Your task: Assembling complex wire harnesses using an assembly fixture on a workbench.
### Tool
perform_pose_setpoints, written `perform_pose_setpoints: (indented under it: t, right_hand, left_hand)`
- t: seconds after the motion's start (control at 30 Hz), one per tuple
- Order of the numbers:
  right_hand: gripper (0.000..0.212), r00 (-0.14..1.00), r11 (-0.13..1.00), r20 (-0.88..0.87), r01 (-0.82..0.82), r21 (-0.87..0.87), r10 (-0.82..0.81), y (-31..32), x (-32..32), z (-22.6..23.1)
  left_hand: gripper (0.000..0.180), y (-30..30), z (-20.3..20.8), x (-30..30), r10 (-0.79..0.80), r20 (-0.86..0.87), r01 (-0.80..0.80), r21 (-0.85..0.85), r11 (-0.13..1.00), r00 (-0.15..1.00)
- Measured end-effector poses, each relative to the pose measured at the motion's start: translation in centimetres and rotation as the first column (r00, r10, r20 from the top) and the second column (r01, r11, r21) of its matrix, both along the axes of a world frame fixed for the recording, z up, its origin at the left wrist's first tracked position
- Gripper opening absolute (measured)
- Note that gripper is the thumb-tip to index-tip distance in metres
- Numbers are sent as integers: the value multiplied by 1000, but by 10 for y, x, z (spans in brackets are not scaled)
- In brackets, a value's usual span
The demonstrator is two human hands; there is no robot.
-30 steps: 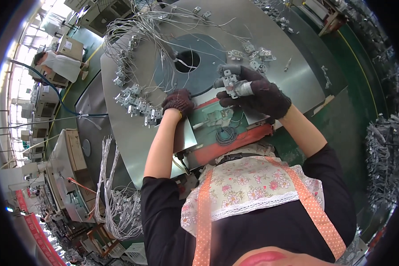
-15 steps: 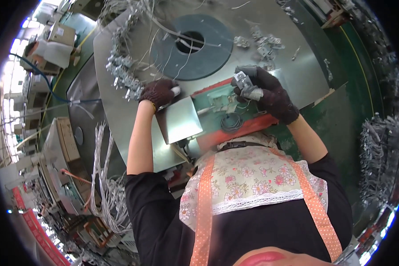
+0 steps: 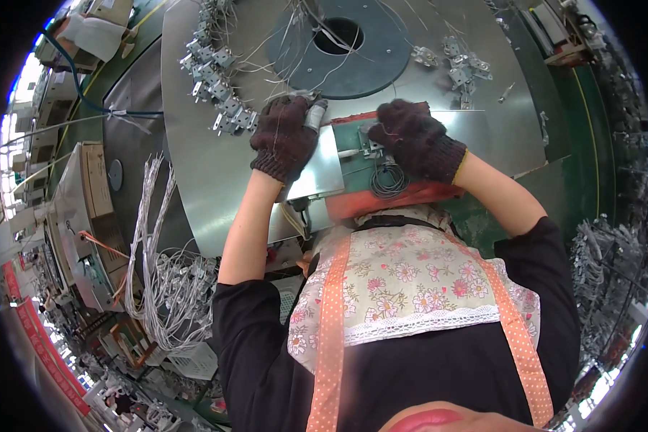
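Evidently, in the head view, the only one given, both hands are kept low over the counter (image 3: 216, 187), on either side of a recessed green panel (image 3: 353, 173) that is edged in red. The left hand (image 3: 286, 137), covered by a dark knit glove with pale wrapping round the thumb, is curled beside a shiny flat plate (image 3: 324, 165); whether anything is pinched in it cannot be told, since the fingertips are turned away. The right hand (image 3: 415, 140), gloved likewise, is bent over the right part of a small metal fixture (image 3: 369, 146); its fingers are folded, but their grip is hidden. It seems to be placed there so that the fixture can be reached from above, while the grey brackets (image 3: 212, 83) at left and the smaller bracket cluster (image 3: 468, 68) at far right are perhaps kept aside to leave the middle accessible. The fixture is seen on the panel, between the hands, silvery and angular, partly covered by the right glove, with a pale rod (image 3: 348, 153) at its left. A coil of dark cable (image 3: 389, 179) is laid nearer, and a dark grey disc (image 3: 381, 72) is set farther off, crossed by thin whitish wires (image 3: 333, 34).
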State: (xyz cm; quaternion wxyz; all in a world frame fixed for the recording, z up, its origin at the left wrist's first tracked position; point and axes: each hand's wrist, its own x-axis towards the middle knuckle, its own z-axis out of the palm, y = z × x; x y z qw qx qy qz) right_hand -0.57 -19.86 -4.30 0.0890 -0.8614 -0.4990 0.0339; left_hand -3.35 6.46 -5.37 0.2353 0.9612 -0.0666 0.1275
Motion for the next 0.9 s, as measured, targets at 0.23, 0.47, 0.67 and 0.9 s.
perform_pose_setpoints:
  t: [0.23,0.47,0.67,0.9]
  right_hand:
    - [43,977,972,-12,215,98,-215,-8,-22,-16]
    - [84,950,883,-150,309,354,-273,-5,-39,-30]
    - [73,948,923,-316,159,351,-43,-21,-21,-28]
    - [52,936,728,-341,178,662,82,-81,32,-4]
  left_hand:
    - [26,-15,1,-6,-97,224,69,128,989,970]
    - [38,-65,-9,-15,-432,3,414,279,866,902]
    - [37,-105,-3,-20,-379,-256,450,338,827,889]
    - [49,-100,-30,-29,-322,-33,318,271,908,946]
